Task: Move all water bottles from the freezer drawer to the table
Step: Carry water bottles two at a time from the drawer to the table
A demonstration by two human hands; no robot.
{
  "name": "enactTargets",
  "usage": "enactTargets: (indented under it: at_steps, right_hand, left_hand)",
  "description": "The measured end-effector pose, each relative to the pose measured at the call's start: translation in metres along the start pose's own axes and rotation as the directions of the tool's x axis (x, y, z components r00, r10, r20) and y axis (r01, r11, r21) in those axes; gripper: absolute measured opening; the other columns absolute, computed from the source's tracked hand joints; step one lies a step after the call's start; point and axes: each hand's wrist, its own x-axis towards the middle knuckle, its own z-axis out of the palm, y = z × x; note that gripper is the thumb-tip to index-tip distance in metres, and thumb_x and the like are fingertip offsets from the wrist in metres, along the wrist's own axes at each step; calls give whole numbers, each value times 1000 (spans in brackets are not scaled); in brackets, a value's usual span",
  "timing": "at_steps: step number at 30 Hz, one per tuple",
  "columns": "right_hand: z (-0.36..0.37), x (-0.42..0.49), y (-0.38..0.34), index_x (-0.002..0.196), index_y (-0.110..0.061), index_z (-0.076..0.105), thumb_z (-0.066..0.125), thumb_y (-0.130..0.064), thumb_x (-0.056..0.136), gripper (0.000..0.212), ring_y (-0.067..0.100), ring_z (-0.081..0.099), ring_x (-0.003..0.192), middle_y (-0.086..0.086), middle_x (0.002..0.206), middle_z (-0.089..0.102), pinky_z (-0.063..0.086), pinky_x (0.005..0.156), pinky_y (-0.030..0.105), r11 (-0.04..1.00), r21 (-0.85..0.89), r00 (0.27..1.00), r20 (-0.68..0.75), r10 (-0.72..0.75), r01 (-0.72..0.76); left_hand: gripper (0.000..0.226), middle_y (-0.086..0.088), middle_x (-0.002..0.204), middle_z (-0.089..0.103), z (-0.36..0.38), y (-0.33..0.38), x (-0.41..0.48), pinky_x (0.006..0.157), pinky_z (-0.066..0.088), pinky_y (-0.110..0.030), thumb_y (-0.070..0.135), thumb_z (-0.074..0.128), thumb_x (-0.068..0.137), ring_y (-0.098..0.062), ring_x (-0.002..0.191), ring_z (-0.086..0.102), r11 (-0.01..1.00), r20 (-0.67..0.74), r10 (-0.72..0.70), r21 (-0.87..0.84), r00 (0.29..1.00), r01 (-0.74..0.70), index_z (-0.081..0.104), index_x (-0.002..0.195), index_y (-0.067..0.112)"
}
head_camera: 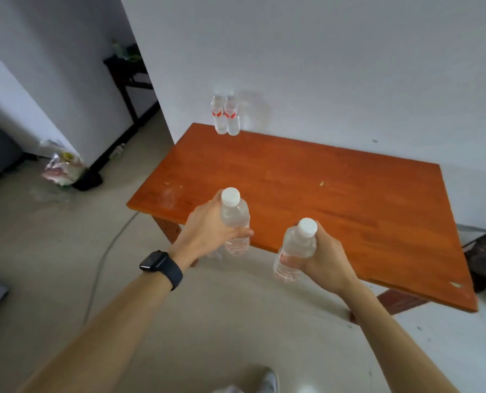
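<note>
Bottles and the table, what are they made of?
The bottles look like thin clear plastic: you can see through them, with ribbed sides and white caps. The table looks like wood with an orange-brown finish: grain streaks and plank lines show.

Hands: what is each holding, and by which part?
The left hand grips one water bottle round its middle; the right hand grips a second water bottle round its middle too.

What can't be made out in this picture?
Only the head view:
freezer drawer: out of frame, so bottles remaining there are unknown.
far bottles on the table: labels too small and blurred to read.
left bottle and right bottle: left hand and right hand cover their middles.
dark object: cut off by the right edge.
floor bag: contents blurred.
</note>
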Motion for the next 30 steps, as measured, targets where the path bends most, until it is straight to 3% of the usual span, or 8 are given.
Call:
enactTargets:
  at_steps: [5,10,15,18,23,27,30]
  right_hand:
    - [18,69,7,109,-34,53,83,-50,60,59,7,64,87,-14,98,64,57,75,33,1000,-7,997,70,14,-13]
    - [40,140,18,110,-34,48,85,-46,65,60,6,64,86,-14,99,65,53,67,26,998,-6,994,94,63,-63]
    - [61,230,27,115,-38,31,82,-33,72,67,7,63,82,-15,95,59,45,59,16,987,-46,981,113,158,-154]
    - [69,286,25,118,-31,32,80,-35,71,67,6,63,80,-14,95,59,48,60,17,976,-40,973,68,218,-216]
    - [74,373,25,114,-31,38,77,-25,82,51,9,66,90,-13,101,60,51,61,16,963,-63,965,4,262,-261]
    - [76,442,23,118,-30,47,86,-31,75,58,6,59,99,-15,109,59,49,78,20,965,-77,966,-89,243,-250]
    - [71,488,25,117,-38,48,88,-38,71,61,6,50,106,-21,112,54,43,83,25,967,-78,962,-148,228,-242]
  left_hand:
    - [84,14,97,65,3,-31,61,72,54,-24,87,60,61,-11,90,67,997,39,-20,-75,999,23,49,120,28]
    - [77,8,107,66,15,-72,135,84,60,-37,68,76,70,-15,98,67,999,142,-4,-44,990,10,47,128,26]
    - [65,3,109,66,33,-120,228,86,60,-41,55,79,77,-18,100,67,995,247,6,-97,969,18,52,125,21]
    - [60,-4,114,64,36,-146,287,90,59,-44,49,74,83,-22,106,65,991,308,14,-133,951,28,52,126,14]
    - [78,-2,141,36,30,-168,381,99,49,-35,46,81,79,-23,125,47,996,329,60,-77,943,-36,39,140,22]
    - [86,2,136,46,14,-172,456,91,52,-43,47,88,70,-26,115,57,985,260,110,-158,959,-70,30,133,43]
    - [86,0,131,56,7,-170,507,88,53,-41,56,86,67,-26,110,61,985,231,168,-67,958,-157,31,132,50]
